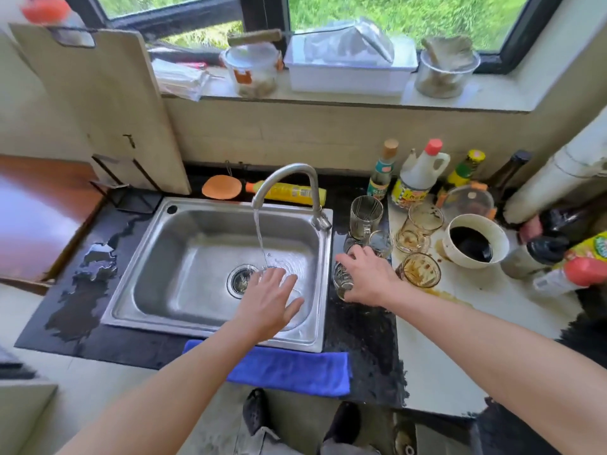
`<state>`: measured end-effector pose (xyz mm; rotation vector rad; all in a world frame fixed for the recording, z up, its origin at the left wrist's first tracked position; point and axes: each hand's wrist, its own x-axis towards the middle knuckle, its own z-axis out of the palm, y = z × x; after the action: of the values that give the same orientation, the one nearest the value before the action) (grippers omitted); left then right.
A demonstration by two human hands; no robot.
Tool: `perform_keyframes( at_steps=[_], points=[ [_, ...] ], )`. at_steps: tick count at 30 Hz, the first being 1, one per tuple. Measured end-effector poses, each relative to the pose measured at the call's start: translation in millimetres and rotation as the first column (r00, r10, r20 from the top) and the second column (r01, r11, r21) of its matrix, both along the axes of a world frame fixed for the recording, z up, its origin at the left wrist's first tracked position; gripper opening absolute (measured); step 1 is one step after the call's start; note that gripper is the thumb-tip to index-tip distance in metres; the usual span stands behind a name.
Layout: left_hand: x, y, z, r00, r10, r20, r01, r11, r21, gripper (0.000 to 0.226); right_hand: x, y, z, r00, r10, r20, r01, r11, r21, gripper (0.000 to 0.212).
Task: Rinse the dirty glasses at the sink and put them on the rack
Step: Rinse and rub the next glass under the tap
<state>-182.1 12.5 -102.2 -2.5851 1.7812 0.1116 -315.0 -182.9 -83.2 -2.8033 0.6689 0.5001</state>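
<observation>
Water runs from the faucet into the steel sink. My left hand hovers flat over the basin beside the drain, fingers spread, holding nothing. My right hand grips a small clear glass on the dark counter just right of the sink. Behind it stand a glass mug and another small glass. Two stained brownish glasses, one further back and one nearer, sit to the right.
A white bowl of dark liquid and several sauce bottles crowd the right counter. A blue cloth hangs over the front edge. A cutting board leans in a black stand at the left. Puddles lie left of the sink.
</observation>
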Motion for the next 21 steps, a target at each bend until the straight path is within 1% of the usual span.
perform_keyframes(
  at_steps=[3, 6, 10, 13, 14, 16, 18, 21],
  points=[
    [18, 0, 0, 0.999, -0.017, -0.039, 0.017, 1.0, -0.02, 0.047, 11, 7, 18, 0.992, -0.078, 0.101, 0.072, 0.996, 0.06, 0.085],
    [42, 3, -1, 0.998, -0.043, -0.05, 0.042, 0.999, -0.022, 0.048, 35, 15, 40, 0.965, -0.196, 0.175, 0.178, 0.977, 0.115, 0.084],
    [83, 11, -3, 0.995, -0.061, -0.076, 0.061, 0.998, -0.009, 0.048, 82, 31, 48, 0.908, -0.378, 0.183, 0.338, 0.916, 0.215, 0.082],
    [114, 23, -4, 0.989, -0.063, -0.132, 0.065, 0.998, 0.015, 0.057, 121, 46, 36, 0.848, -0.51, 0.144, 0.451, 0.838, 0.308, 0.084],
    [124, 27, -5, 0.986, -0.069, -0.153, 0.071, 0.997, 0.008, 0.062, 135, 50, 31, 0.831, -0.542, 0.123, 0.479, 0.811, 0.336, 0.085],
    [145, 34, -9, 0.974, -0.066, -0.216, 0.077, 0.996, 0.044, 0.069, 160, 58, 20, 0.798, -0.595, 0.092, 0.525, 0.763, 0.377, 0.085],
    [164, 40, -19, 0.971, -0.062, -0.232, 0.074, 0.996, 0.042, 0.063, 184, 66, 8, 0.754, -0.654, 0.061, 0.576, 0.702, 0.418, 0.084],
    [184, 46, -35, 0.961, -0.065, -0.271, 0.081, 0.995, 0.049, 0.061, 212, 75, -8, 0.645, -0.764, -0.023, 0.679, 0.559, 0.476, 0.078]
  ],
)
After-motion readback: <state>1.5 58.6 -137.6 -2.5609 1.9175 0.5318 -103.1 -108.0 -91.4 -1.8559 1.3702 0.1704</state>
